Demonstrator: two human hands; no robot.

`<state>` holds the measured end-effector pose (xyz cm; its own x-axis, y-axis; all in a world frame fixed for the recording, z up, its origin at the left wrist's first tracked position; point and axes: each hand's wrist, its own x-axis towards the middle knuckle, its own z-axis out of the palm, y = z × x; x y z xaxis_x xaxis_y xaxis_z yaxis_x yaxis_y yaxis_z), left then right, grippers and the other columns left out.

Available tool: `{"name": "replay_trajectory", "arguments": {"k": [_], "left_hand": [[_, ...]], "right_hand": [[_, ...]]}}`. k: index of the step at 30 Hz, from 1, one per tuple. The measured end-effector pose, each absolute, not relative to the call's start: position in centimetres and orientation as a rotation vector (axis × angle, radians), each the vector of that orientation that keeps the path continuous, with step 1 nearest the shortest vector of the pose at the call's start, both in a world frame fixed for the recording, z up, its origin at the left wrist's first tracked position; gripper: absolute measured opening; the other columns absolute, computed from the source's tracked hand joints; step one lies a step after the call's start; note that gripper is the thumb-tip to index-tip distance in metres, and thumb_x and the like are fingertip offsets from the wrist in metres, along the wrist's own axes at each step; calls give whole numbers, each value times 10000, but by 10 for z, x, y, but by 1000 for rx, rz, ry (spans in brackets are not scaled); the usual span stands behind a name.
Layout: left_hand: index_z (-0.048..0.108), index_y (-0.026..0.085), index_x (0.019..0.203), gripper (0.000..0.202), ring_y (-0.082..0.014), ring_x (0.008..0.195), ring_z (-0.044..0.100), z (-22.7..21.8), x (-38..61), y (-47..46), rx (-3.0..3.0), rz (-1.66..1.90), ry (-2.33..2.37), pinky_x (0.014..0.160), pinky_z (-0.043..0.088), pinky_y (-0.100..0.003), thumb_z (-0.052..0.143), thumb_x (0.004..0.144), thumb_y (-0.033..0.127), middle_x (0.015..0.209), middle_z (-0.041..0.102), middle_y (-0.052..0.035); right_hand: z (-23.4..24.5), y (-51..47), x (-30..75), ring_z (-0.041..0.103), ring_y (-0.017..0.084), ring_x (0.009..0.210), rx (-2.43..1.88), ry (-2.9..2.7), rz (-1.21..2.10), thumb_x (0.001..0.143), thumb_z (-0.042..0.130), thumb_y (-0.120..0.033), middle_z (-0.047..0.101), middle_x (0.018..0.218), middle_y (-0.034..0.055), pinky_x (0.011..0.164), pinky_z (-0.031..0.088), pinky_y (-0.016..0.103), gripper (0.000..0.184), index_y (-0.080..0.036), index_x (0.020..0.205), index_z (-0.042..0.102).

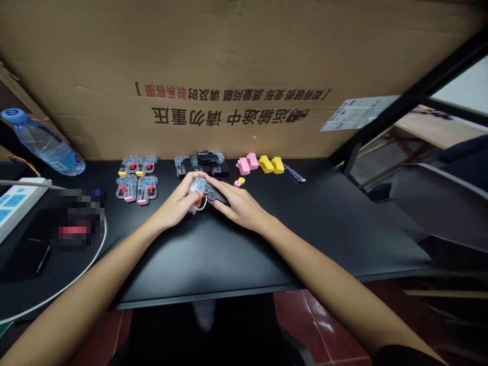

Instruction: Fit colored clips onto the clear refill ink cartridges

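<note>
Between both hands, over the black table, is a small toy water gun (pixel 195 186) with a clear body, blue and red inner parts and a thin pale tube. My left hand (pixel 180 202) is closed around the clear body, thumb on its near side. My right hand (pixel 241 204) grips the black half (pixel 218 195) of the toy from the right, its fingers along the top and the near edge. The fingertips of both hands meet at the toy, and they partly hide it. Just beyond lie more clear and black gun halves (pixel 210 161). A small pink cap (pixel 237 183) and a yellow cap (pixel 242 180) sit past my right hand.
Several clear toy guns (pixel 137 179) with yellow or pink ends lie at left. Pink parts (pixel 247 163), yellow parts (pixel 271 164) and a slim dark tool (pixel 294 173) are at back right. A cardboard wall (pixel 229 51), water bottle (pixel 48 145), power strip (pixel 19 201) and phone (pixel 28 249) surround the area.
</note>
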<state>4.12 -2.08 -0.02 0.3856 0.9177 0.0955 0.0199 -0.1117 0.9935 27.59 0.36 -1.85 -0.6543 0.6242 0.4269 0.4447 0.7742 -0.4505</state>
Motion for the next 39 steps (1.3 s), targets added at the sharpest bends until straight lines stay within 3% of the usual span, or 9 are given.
{"name": "replay_trajectory", "arguments": {"k": [10, 19, 31, 39], "left_hand": [[472, 229, 1433, 468, -130, 611, 528, -7, 38, -20, 1578, 917, 955, 604, 466, -264, 571, 1000, 379, 759, 547, 62], [459, 217, 1458, 460, -143, 618, 532, -6, 38, -22, 1647, 905, 998, 641, 456, -281, 502, 1026, 370, 726, 548, 62], [457, 216, 1481, 479, -146, 617, 555, -4, 38, -25, 1717, 905, 1059, 651, 465, -283, 487, 1039, 397, 732, 568, 58], [483, 204, 1388, 412, -148, 649, 555, 2, 41, -27, 1807, 903, 1126, 682, 447, -293, 454, 996, 328, 759, 595, 51]], "right_hand": [[-16, 2, 277, 736, 321, 1275, -797, -2443, 404, 1110, 534, -342, 688, 1494, 140, 1047, 642, 510, 666, -284, 1740, 325], [-15, 3, 277, 742, 322, 1024, -806, -2560, 219, 1113, 483, -356, 718, 1206, 155, 894, 666, 490, 701, -202, 1758, 256], [-11, 0, 277, 717, 308, 979, -825, -2590, 179, 1131, 448, -353, 674, 1196, 150, 861, 656, 475, 685, -215, 1758, 209], [-12, -1, 275, 709, 305, 960, -808, -2590, 207, 1121, 450, -343, 668, 1171, 139, 859, 657, 480, 723, -218, 1774, 167]]}}
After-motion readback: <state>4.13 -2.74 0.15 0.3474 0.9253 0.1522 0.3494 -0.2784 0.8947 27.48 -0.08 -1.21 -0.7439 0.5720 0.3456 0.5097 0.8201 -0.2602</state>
